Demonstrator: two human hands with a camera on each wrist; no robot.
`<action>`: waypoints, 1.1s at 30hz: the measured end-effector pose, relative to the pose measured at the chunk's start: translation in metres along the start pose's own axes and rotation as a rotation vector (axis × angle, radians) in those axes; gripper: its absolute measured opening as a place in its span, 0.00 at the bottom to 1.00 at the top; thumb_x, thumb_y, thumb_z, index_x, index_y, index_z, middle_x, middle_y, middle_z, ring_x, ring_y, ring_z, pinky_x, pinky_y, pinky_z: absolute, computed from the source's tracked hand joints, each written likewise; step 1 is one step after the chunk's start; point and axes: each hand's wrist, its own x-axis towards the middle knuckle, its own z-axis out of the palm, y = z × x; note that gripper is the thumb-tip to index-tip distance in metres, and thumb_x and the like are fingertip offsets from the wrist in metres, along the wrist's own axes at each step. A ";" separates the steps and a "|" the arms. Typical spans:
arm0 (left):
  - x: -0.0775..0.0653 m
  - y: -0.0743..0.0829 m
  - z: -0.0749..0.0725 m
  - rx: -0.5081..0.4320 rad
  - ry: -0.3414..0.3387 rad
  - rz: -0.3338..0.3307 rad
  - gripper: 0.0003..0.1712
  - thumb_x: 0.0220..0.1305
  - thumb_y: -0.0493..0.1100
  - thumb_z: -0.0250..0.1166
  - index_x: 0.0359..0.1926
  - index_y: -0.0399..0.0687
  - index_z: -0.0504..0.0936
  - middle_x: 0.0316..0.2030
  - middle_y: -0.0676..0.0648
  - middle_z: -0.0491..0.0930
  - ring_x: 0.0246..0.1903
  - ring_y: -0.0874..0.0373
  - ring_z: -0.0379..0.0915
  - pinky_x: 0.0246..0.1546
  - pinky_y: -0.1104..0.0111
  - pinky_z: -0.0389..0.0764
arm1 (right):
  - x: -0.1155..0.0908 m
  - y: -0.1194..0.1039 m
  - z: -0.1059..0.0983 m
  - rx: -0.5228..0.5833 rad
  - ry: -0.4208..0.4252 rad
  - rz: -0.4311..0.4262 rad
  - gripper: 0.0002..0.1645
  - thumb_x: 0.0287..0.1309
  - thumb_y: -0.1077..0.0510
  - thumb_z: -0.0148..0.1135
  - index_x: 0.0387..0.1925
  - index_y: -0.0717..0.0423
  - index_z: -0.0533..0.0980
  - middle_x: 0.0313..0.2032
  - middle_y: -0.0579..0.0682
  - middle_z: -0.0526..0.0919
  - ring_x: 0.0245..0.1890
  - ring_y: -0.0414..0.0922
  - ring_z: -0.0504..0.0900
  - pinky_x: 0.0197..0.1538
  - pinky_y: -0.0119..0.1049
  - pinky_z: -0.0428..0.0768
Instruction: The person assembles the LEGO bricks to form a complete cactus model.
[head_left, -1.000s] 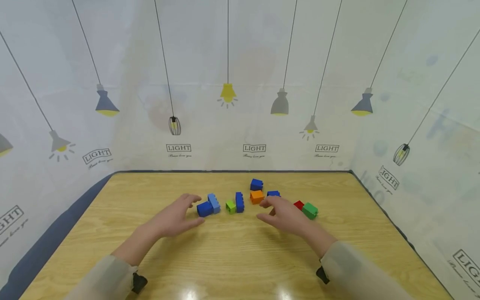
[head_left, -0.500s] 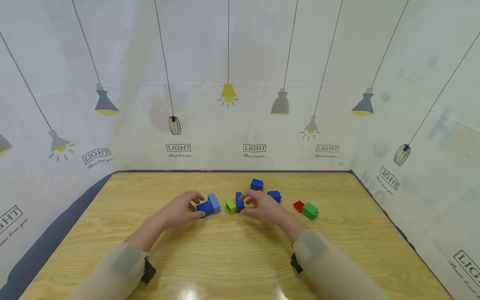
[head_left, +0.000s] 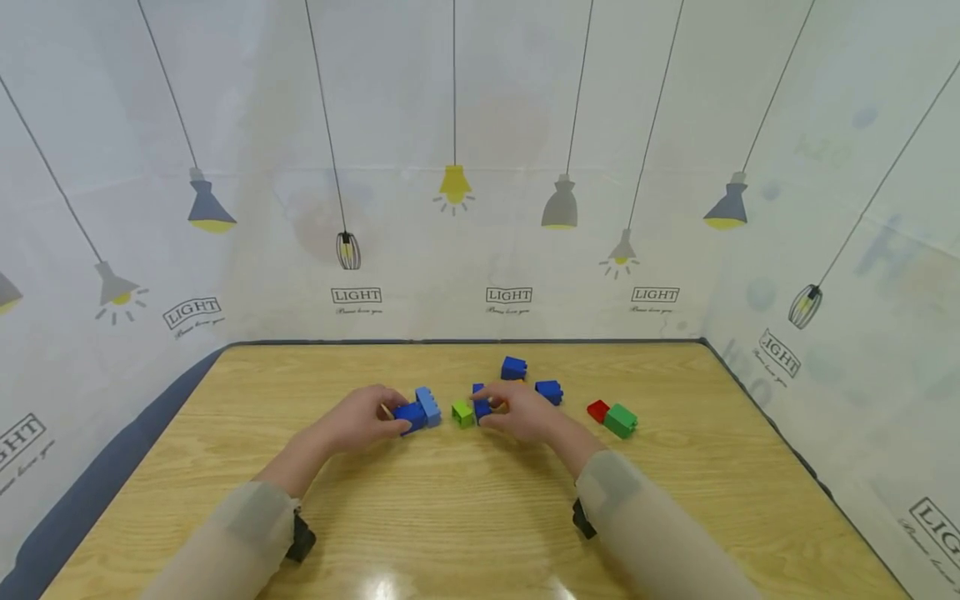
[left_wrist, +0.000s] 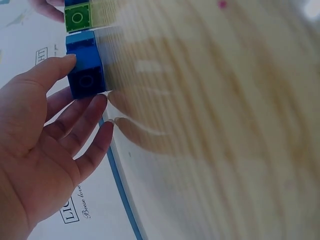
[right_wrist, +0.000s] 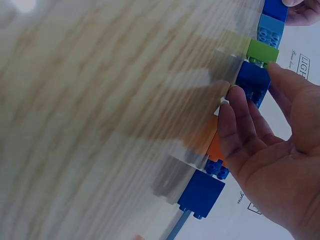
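Note:
On the wooden table (head_left: 435, 517), my left hand (head_left: 363, 421) pinches a dark blue toy brick (head_left: 410, 417). Its thumb lies on one side in the left wrist view, the fingertips on the other. A light blue brick (head_left: 428, 407) sits against the far side of that brick. My right hand (head_left: 517, 414) has thumb and fingers around a second dark blue brick (right_wrist: 252, 77), standing on edge and partly covered by the fingers in the head view. Between the hands stands a lime green brick (head_left: 462, 413), hollow side toward the left. An orange brick (right_wrist: 216, 149) is mostly hidden behind my right hand.
Two more blue bricks, one farther back (head_left: 513, 367) and another blue brick (head_left: 549, 392) just right of it, lie beyond my right hand. A red brick (head_left: 598, 410) and a green brick (head_left: 621, 421) sit together at the right. A printed cloth backdrop (head_left: 420, 250) surrounds the table.
My right hand has moved left, from in front of the orange brick to the upright dark blue brick. The left hand's fingers have closed in around its brick. The bricks look unmoved.

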 end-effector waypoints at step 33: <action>-0.017 0.000 -0.003 -0.056 -0.004 -0.020 0.17 0.70 0.46 0.77 0.56 0.45 0.88 0.44 0.50 0.88 0.44 0.58 0.83 0.50 0.60 0.87 | -0.037 0.017 -0.009 -0.003 -0.033 -0.056 0.10 0.76 0.59 0.69 0.54 0.43 0.85 0.54 0.46 0.87 0.54 0.47 0.87 0.61 0.50 0.88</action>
